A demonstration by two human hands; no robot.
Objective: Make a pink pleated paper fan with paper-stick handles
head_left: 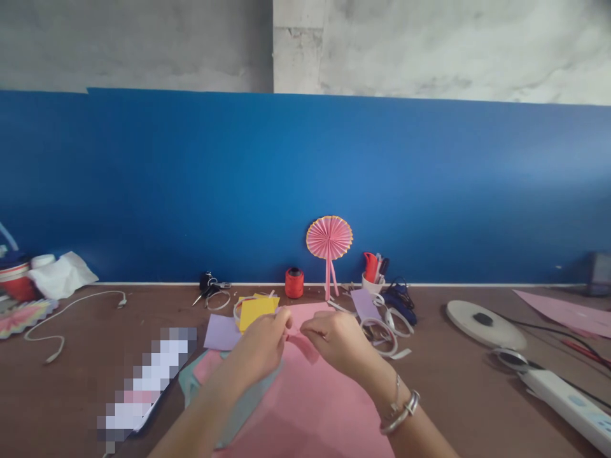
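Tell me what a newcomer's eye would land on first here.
Probably the wide blue panel behind the table, with the yellow-edged pink fan upright in front of it, just right of centre. Next, likely the left hand and right hand, close together over the pink sheet in the lower middle.

A blue partition (214, 178) stands before a grey wall (429, 44), with keys (208, 284) near its foot. At left, a tissue (67, 275) lies beside a red cup (18, 284), a cable (123, 301) in front; at right, a pale disc (499, 332) lies near a power strip (568, 407)
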